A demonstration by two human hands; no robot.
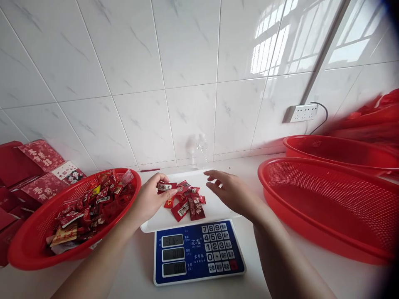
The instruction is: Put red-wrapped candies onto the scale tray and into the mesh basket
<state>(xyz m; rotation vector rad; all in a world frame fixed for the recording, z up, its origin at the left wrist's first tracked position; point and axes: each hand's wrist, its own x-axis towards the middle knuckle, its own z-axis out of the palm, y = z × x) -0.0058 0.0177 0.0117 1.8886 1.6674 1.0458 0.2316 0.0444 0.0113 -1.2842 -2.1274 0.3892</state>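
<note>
A digital scale (199,251) with a blue keypad panel stands in front of me. On its white pan (218,209) lies a small heap of red wrapped candies (188,201). My left hand (152,195) is at the heap's left side, thumb and fingers pinching a red candy packet (166,187) with a white label. Over the pan's right side hovers my right hand (229,189), fingers apart and slightly curled, with nothing in it. To the left, a red plastic basket (18,249) holds many mixed candy packets (93,203).
Two red perforated baskets (311,224) stand at the right. Red printed boxes (43,170) are stacked at the far left. A clear plastic bottle (201,150) stands by the tiled wall, and a power socket (302,113) is mounted there. Red bags (368,120) lie at the back right.
</note>
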